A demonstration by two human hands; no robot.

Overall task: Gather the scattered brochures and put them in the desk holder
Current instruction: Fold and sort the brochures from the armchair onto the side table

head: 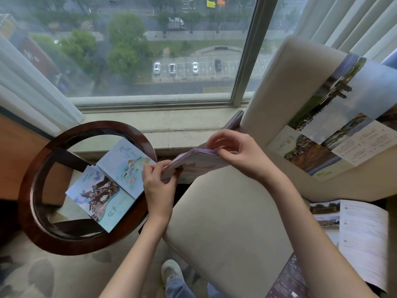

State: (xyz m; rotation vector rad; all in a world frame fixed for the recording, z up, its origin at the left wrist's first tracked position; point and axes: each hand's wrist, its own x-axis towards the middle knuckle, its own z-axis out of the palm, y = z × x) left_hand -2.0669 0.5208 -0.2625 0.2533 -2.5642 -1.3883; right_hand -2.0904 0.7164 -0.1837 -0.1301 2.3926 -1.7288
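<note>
Both hands hold one purple brochure (194, 161) above the chair (225, 211), its long axis running from lower left to upper right. Left hand (159, 182) grip pinches the lower-left end; right hand (236, 152) grip pinches the upper edge. Two brochures (111, 183) lie on the round surface (43, 222), touching.

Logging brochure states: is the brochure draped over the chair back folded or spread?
Spread. The brochure hangs unfolded across the chair back, several photo and text panels showing side by side.
</note>
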